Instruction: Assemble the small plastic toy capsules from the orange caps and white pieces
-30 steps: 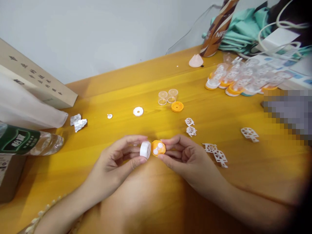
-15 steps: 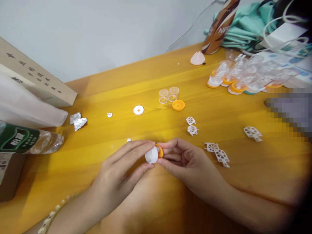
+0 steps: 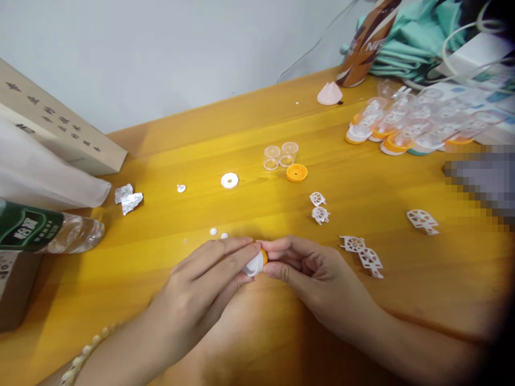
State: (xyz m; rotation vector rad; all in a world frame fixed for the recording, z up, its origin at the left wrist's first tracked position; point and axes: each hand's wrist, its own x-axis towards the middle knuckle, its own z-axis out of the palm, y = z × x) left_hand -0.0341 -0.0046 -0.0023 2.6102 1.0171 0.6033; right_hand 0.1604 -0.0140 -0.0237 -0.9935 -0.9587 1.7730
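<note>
Between my fingertips, near the front middle of the table, is a small whitish translucent cup (image 3: pixel 254 266) lying on its side. My left hand (image 3: pixel 209 279) grips the cup from the left, fingers over its top and thumb beneath. On the cup's right end sits an orange ring-shaped cap (image 3: pixel 264 256), pinched by my right hand (image 3: pixel 309 268) between thumb and fingers. Cup and cap touch; my fingers cover part of both. Just beyond my left fingers lie two tiny white gears (image 3: pixel 213 231). White spoked plastic frames (image 3: pixel 354 244) lie to the right of my right hand.
Farther back are clear cylinders (image 3: pixel 280 155), another orange cap (image 3: pixel 296 172) and a white disc (image 3: pixel 229 180). Assembled clear pieces (image 3: pixel 406 126) crowd the back right. Crumpled foil (image 3: pixel 131 199), a water bottle (image 3: pixel 52 228) and a box (image 3: pixel 60 123) line the left. A pink cone (image 3: pixel 329 94) stands behind.
The orange cap and the cup are now closer together, with less of the cap's inside showing. My left fingers reach farther over the cup. Two gears show more fully beyond my left hand.
</note>
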